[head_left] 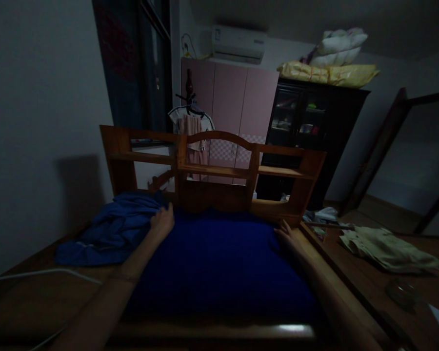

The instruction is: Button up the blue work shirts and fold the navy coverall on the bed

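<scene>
A dark blue cloth (223, 263) lies spread over the wooden bed surface in front of me, reaching the headboard. My left hand (163, 222) is over its far left corner, one finger stretched up and the others bent, with nothing visible in it. At the far right edge of the cloth, my right hand (288, 236) rests with its fingers apart. Whether either hand presses on the cloth is too dark to tell. Left of my left hand lies a crumpled lighter blue garment or cloth (113, 229).
A wooden headboard (215, 195) with open shelves stands at the far end. A white cable (51, 271) runs along the left. On the right are a pale green folded cloth (388, 248) and a glass jar (402, 292). Behind stand pink (230, 97) and black cabinets (336, 117).
</scene>
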